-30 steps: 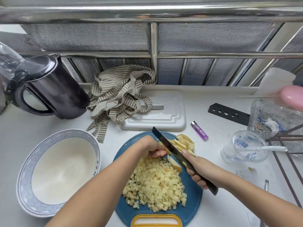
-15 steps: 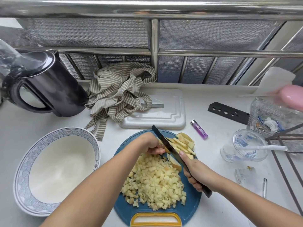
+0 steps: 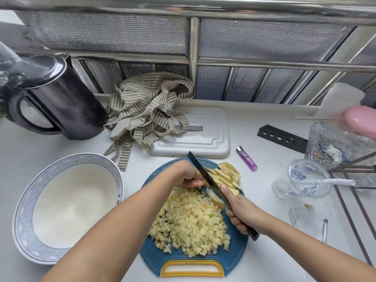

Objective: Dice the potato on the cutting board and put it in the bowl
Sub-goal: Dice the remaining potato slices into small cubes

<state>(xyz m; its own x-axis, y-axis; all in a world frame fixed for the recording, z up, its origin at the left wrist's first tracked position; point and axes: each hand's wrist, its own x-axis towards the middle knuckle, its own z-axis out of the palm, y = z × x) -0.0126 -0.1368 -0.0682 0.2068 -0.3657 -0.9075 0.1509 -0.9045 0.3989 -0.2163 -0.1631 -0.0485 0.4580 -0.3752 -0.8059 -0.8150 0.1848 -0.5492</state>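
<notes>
On the blue cutting board [image 3: 154,259], little differs from half a second ago. The bowl [image 3: 28,200] on the left stands where it did, white inside with no potato in it. Both hands and the knife [image 3: 203,171] hold nearly the same pose. Against a second ago, the right hand [image 3: 242,212] sits slightly further in over the board, and the knife's butt is nearer the board's right edge.

The diced potato [image 3: 193,220] lies heaped on the near half of the board, below both hands and just right of the left forearm. The uncut potato strips [image 3: 225,176] lie at the far right of the board. The blade crosses their left ends, with its tip pointing away and to the left. One curved slice [image 3: 215,198] rests between the pile and the blade, touching the blade's near side.

The left hand [image 3: 187,174] is curled into a claw at the blade's left face. Its fingertips are tucked down onto the strip ends there, though most of that contact is hidden under the knuckles. The right hand is wrapped tight round the dark handle, with its thumb laid forward along the blade's base.

Beyond the board are a dark kettle [image 3: 61,102], a striped cloth [image 3: 146,110], a white board [image 3: 195,135] and a purple lighter [image 3: 246,158].
</notes>
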